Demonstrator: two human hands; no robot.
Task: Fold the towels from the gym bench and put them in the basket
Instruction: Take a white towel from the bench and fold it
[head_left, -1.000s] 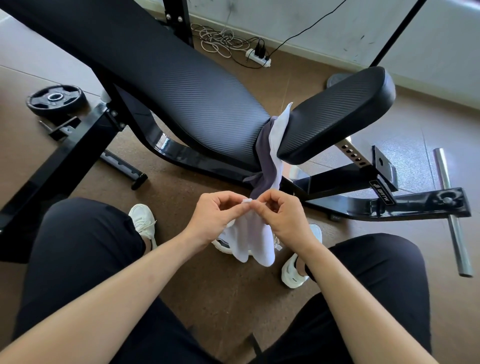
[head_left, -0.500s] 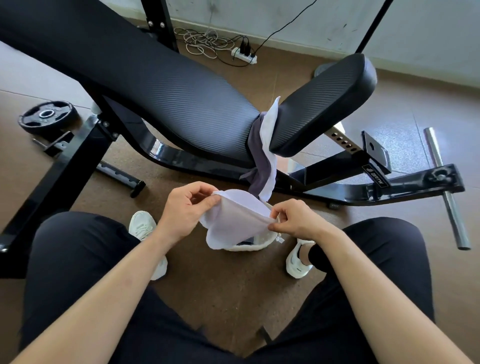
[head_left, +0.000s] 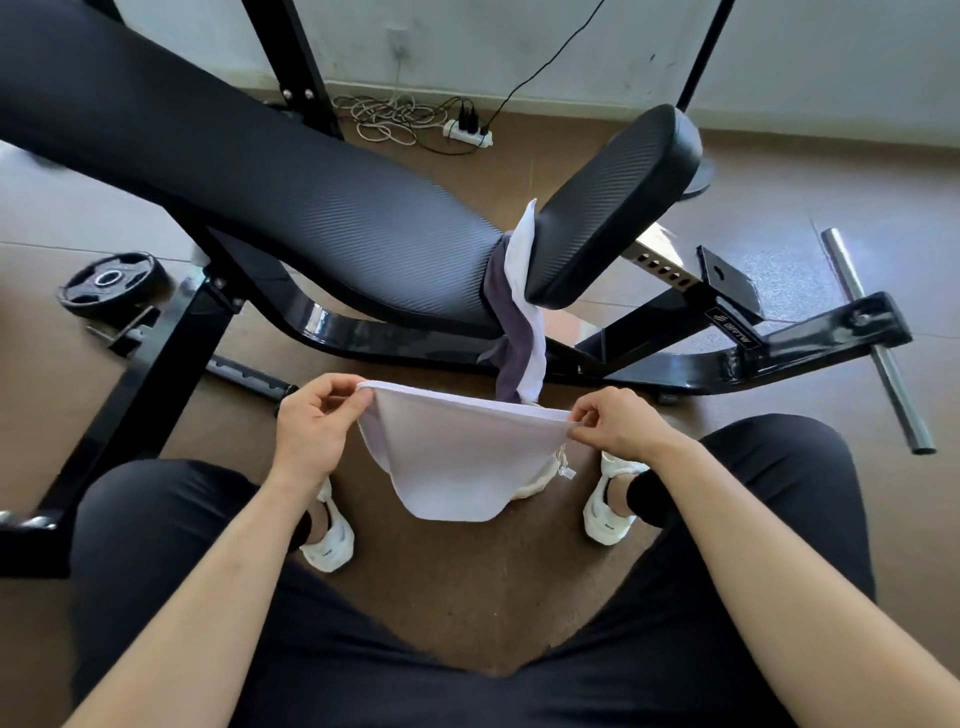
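White towel stretched flat between left hand and right hand, each pinching a top corner, lower edge hanging rounded and limp.

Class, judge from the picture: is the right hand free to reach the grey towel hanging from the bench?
Probably not yet: the right hand pinches a corner of the white towel it holds. Otherwise the path looks open to the grey towel hanging just beyond.

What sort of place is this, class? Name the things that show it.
Probably a small gym or workout room: a padded weight bench, a weight plate and a steel bar at the bench's foot.
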